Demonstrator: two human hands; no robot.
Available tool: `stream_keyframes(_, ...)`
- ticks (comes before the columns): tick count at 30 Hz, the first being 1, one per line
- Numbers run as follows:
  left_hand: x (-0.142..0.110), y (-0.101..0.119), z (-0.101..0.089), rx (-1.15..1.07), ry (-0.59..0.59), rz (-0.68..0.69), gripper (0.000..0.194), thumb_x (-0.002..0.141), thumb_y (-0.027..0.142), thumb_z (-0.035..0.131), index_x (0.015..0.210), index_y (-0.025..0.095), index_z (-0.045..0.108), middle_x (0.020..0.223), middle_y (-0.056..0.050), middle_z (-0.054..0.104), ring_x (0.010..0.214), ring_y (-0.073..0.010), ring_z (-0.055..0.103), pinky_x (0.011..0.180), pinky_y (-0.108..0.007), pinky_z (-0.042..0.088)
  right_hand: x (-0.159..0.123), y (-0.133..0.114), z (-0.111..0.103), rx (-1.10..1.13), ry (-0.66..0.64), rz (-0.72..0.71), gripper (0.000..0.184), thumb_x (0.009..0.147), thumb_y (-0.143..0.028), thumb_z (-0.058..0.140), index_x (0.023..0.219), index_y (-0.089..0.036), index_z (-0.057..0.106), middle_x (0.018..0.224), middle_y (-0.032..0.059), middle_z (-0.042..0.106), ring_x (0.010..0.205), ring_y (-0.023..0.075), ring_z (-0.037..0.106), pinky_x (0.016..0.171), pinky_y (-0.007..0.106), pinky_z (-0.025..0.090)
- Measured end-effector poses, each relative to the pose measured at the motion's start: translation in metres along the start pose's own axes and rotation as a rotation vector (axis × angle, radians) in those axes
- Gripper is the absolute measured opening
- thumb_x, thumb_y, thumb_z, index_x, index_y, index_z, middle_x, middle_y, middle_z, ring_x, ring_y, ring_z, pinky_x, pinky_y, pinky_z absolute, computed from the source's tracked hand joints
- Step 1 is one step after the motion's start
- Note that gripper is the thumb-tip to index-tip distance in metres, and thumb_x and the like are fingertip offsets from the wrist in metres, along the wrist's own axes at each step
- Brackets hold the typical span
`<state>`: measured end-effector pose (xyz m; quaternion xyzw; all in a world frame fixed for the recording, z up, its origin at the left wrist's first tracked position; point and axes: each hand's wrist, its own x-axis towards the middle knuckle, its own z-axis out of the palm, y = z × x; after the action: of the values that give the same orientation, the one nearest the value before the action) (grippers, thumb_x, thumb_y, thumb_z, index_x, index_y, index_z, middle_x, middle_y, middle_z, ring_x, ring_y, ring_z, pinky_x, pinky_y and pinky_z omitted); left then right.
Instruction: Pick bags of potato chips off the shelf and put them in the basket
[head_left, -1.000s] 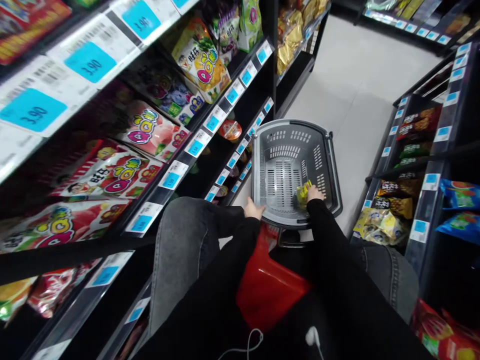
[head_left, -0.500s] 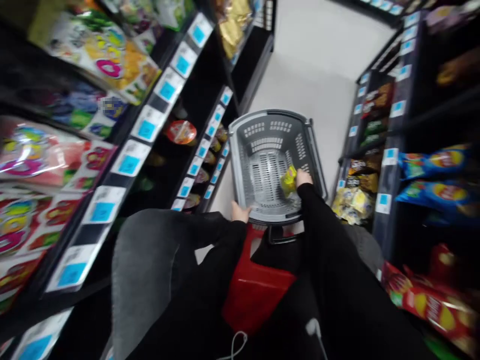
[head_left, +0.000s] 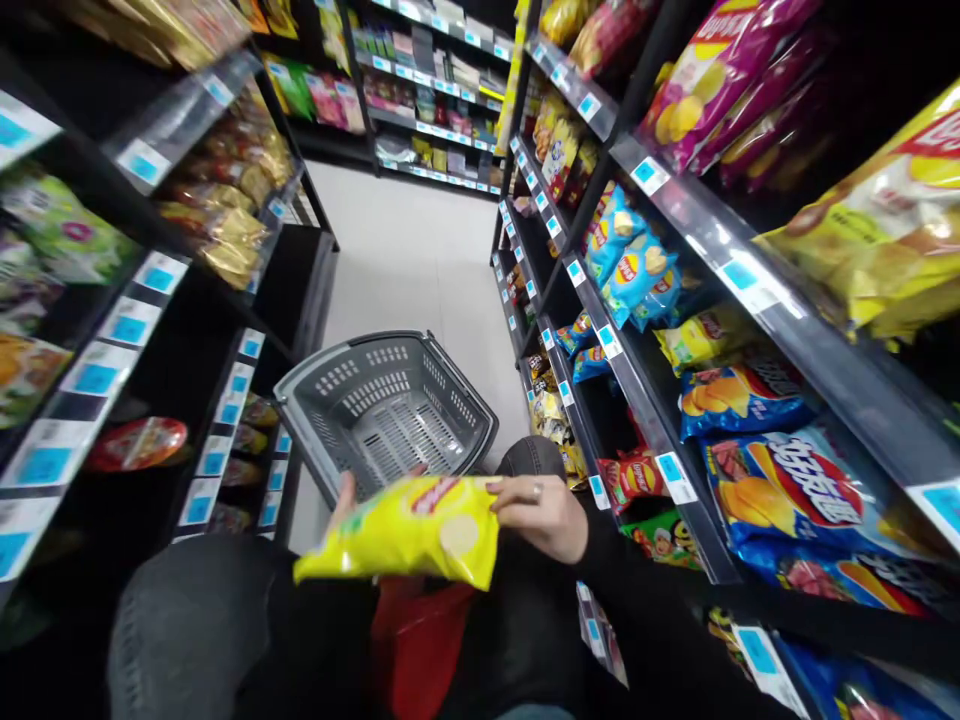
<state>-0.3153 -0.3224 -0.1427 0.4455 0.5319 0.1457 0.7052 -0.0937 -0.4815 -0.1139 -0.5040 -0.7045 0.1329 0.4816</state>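
A bright yellow bag of chips (head_left: 420, 530) lies crosswise in front of me, above my lap and the near rim of the shopping basket. My right hand (head_left: 546, 515), wearing a ring, pinches its right end between thumb and fingers. Behind the bag is my left hand (head_left: 345, 498), with only a thumb and some fingertips showing past the far edge; it appears to hold the bag from beneath, palm hidden. Just beyond stands the grey shopping basket (head_left: 480, 425), tilted in view. Its visible slotted floor is bare, and the near part is covered by the bag.
Shelves of snack bags (head_left: 780, 490) line the right side, with price labels (head_left: 739, 272) along their edges. More packaged snacks (head_left: 236, 235) fill the left shelves (head_left: 311, 300). A pale floor aisle (head_left: 405, 250) leads to a far shelf unit (head_left: 435, 80). Something red (head_left: 420, 650) lies below my hands.
My right hand has come out of the basket with the yellow bag. My left hand has left the basket rim and is now behind the bag. The view has swung right and up.
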Motion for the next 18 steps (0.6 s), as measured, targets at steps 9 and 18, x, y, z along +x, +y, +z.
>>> stream_keyframes(9,-0.112,0.01,-0.002,-0.11,-0.059,-0.181,0.065,0.048,0.032,0.082,0.109,0.021,0.063,0.107,-0.015,0.07,0.097,-0.0351,0.067,0.09,-0.05,0.049,-0.05,-0.031,-0.014,0.299,0.174,0.471,0.018,0.086,-0.028,0.056,0.098,-0.023,0.068,0.102,0.0084,0.059,0.093,0.0189,0.06,0.081,0.036,0.053)
stream_keyframes(18,-0.14,-0.013,0.017,-0.143,0.231,0.011,0.069,0.056,0.042,0.08,0.114,0.018,0.052,0.116,-0.016,0.065,0.106,-0.0313,0.063,0.092,-0.046,0.05,-0.059,-0.03,0.02,0.822,-0.044,0.841,0.044,0.076,-0.047,0.065,0.105,-0.014,0.061,0.1,0.0078,0.069,0.089,0.0212,0.065,0.082,0.034,0.052)
